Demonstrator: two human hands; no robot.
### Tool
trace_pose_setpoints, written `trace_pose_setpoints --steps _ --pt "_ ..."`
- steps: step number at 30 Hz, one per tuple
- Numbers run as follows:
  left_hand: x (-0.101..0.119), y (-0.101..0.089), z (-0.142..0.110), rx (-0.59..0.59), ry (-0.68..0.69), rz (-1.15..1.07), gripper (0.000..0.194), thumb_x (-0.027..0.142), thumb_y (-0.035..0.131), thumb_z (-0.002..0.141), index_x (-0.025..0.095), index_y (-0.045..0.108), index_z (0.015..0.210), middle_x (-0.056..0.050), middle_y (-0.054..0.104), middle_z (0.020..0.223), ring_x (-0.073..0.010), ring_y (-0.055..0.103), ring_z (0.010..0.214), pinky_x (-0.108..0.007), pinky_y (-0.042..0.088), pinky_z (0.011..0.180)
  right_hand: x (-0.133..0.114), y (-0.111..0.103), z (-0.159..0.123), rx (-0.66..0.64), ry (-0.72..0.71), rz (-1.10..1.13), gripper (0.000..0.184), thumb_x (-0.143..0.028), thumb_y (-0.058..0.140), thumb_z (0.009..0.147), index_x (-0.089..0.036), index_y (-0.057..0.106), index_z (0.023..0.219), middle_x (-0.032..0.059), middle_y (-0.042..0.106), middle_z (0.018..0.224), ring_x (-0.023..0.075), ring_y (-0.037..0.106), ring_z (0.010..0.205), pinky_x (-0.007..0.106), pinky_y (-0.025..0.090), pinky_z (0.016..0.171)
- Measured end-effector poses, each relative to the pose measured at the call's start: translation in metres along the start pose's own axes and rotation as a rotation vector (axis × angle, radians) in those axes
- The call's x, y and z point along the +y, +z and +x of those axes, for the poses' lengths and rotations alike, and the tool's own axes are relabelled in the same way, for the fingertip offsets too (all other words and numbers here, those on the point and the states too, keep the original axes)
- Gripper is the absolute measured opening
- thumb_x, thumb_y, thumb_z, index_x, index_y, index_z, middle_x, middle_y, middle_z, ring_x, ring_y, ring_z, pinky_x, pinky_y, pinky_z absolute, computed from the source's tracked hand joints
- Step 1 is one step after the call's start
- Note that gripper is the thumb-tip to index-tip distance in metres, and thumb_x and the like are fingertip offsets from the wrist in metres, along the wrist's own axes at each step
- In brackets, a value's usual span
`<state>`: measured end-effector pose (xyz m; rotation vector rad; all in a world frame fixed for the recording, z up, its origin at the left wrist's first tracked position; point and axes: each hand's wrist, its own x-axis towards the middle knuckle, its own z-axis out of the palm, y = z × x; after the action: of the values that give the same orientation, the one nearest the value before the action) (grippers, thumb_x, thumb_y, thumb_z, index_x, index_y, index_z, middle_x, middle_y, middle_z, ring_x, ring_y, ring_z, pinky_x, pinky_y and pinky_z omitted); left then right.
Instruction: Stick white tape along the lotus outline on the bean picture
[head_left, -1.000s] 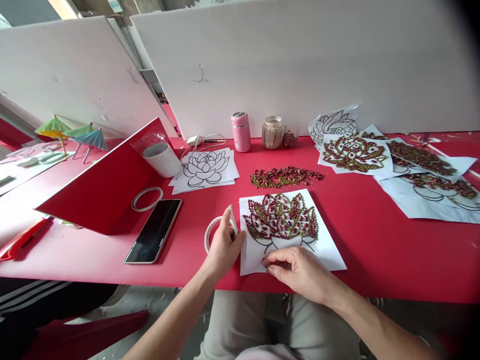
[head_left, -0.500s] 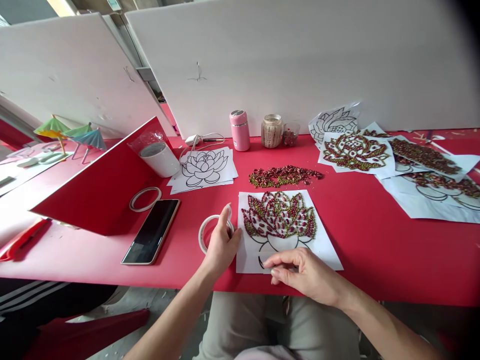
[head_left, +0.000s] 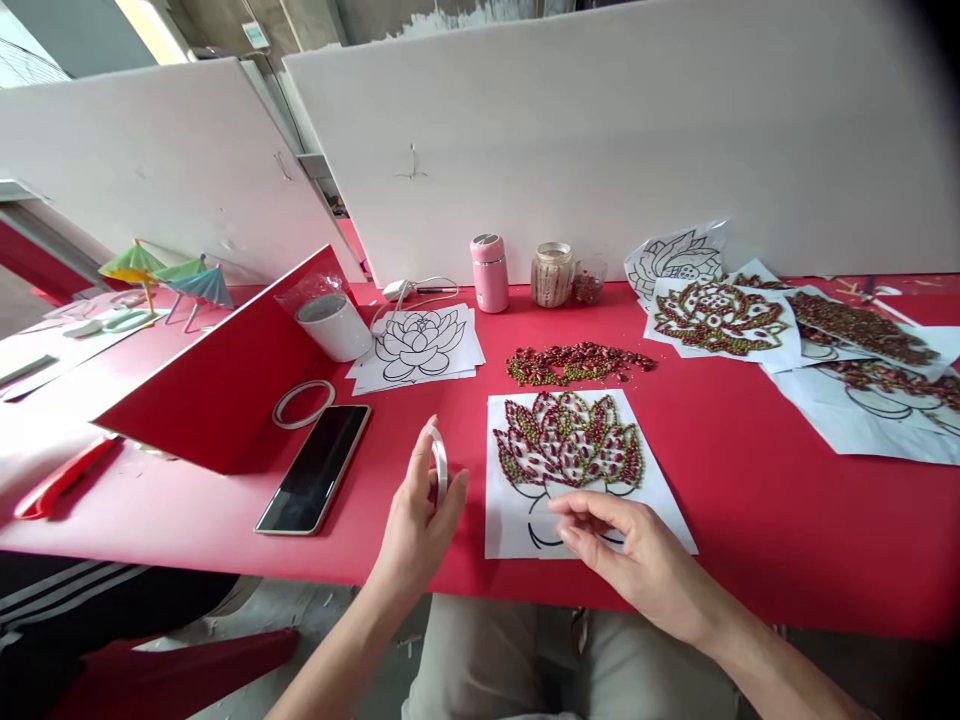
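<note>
A narrow roll of white tape (head_left: 440,462) is held on edge by my left hand (head_left: 420,510), its thumb and fingers around the ring. This hand is just left of a white sheet (head_left: 514,545) printed with a lotus outline. Red beans and green mung beans (head_left: 570,440) cover the upper petals; the lower petals show bare black lines. Over the sheet's lower part hovers my right hand (head_left: 630,545), fingers curved and slightly apart from the thumb. I see nothing between them.
Behind the sheet lies a pile of loose beans (head_left: 574,362). A phone (head_left: 315,470), another tape ring (head_left: 302,403) and printed sheets (head_left: 420,345) are on the left. A pink bottle (head_left: 490,275) and a jar (head_left: 551,275) stand at the back; bean-covered sheets (head_left: 720,318) overlap at right.
My left hand has lifted the tape roll, turned it edge-on and moved left off the sheet's edge. My right hand has shifted slightly over the sheet. The camera view has tilted up a little.
</note>
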<state>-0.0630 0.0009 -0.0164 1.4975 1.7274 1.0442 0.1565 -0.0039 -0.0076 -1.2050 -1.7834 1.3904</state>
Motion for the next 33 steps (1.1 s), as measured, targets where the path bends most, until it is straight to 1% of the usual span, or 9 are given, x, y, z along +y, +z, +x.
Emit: trace_pose_setpoints --steps 3,6,11,16,19,23,26,30,33 --pt "0.006 -0.007 -0.018 -0.114 0.000 -0.158 0.065 0.034 0.044 0.084 0.028 0.008 0.138 0.008 0.039 0.057 -0.0076 0.038 0.050 -0.020 0.034 0.048 -0.017 0.028 0.022 0.045 -0.094 0.071 0.023 -0.027 0.051 0.084 -0.019 0.057 0.105 0.0023 0.061 0.093 0.0131 0.056 0.084 0.022 0.046 0.073" --pt "0.010 -0.012 -0.030 -0.222 0.013 -0.228 0.066 0.027 0.042 0.084 0.027 0.005 0.138 0.005 0.047 0.064 -0.0076 0.042 0.055 -0.020 0.038 0.052 -0.028 0.058 0.044 -0.049 -0.077 0.223 0.022 -0.031 0.054 0.082 -0.017 0.058 0.098 0.0039 0.061 0.092 0.0149 0.056 0.083 0.023 0.045 0.069" --pt "0.011 -0.022 -0.033 -0.249 0.134 -0.020 0.068 0.015 0.040 0.076 0.022 0.012 0.137 0.001 0.052 0.079 -0.0072 0.046 0.062 -0.019 0.041 0.057 -0.027 0.086 0.059 -0.171 -0.081 0.387 0.029 -0.041 0.047 0.086 -0.016 0.059 0.076 0.0011 0.059 0.073 0.0134 0.056 0.072 0.023 0.045 0.065" --pt "0.018 -0.037 -0.030 -0.280 0.145 0.341 0.070 0.016 0.041 0.072 0.020 0.015 0.137 0.008 0.044 0.057 -0.0064 0.038 0.045 -0.017 0.033 0.044 -0.029 0.090 0.058 -0.205 -0.098 0.527 0.032 -0.046 0.052 0.082 -0.016 0.062 0.076 0.0018 0.058 0.077 0.0144 0.056 0.075 0.026 0.045 0.072" --pt "0.023 -0.045 -0.028 -0.246 0.222 0.486 0.071 0.018 0.042 0.073 0.023 0.013 0.137 0.006 0.055 0.065 -0.0104 0.050 0.054 -0.021 0.040 0.052 -0.030 0.091 0.057 -0.207 -0.095 0.569 0.030 -0.044 0.051 0.084 -0.016 0.062 0.080 0.0007 0.057 0.075 0.0141 0.054 0.079 0.026 0.042 0.077" --pt "0.023 -0.056 -0.023 -0.228 0.329 0.724 0.069 0.026 0.044 0.076 0.023 0.013 0.137 0.006 0.055 0.058 -0.0150 0.054 0.058 -0.032 0.045 0.068 -0.024 0.091 0.055 -0.198 -0.057 0.548 0.031 -0.044 0.053 0.083 -0.015 0.057 0.072 -0.0030 0.047 0.065 0.0090 0.043 0.065 0.021 0.035 0.061" --pt "0.022 -0.062 -0.019 -0.258 0.311 0.757 0.066 0.035 0.047 0.077 0.025 0.019 0.136 0.005 0.056 0.063 -0.0149 0.055 0.063 -0.031 0.044 0.069 -0.019 0.089 0.053 -0.199 -0.040 0.521 0.035 -0.044 0.054 0.083 -0.015 0.051 0.063 -0.0047 0.040 0.059 0.0075 0.034 0.058 0.021 0.028 0.055" --pt "0.023 -0.072 -0.010 -0.333 0.242 0.744 0.064 0.046 0.053 0.073 0.031 0.032 0.131 0.004 0.056 0.070 -0.0130 0.055 0.066 -0.027 0.043 0.066 -0.019 0.087 0.050 -0.224 -0.015 0.507 0.036 -0.045 0.052 0.083 -0.014 0.051 0.064 -0.0039 0.041 0.058 0.0083 0.034 0.059 0.022 0.029 0.057" --pt "0.023 -0.086 0.000 -0.331 0.190 0.708 0.072 0.050 0.055 0.071 0.030 0.026 0.134 0.005 0.055 0.070 -0.0118 0.053 0.062 -0.025 0.042 0.062 -0.020 0.087 0.046 -0.248 0.005 0.500 0.036 -0.046 0.053 0.082 -0.014 0.053 0.067 -0.0031 0.042 0.060 0.0084 0.035 0.059 0.022 0.029 0.057"
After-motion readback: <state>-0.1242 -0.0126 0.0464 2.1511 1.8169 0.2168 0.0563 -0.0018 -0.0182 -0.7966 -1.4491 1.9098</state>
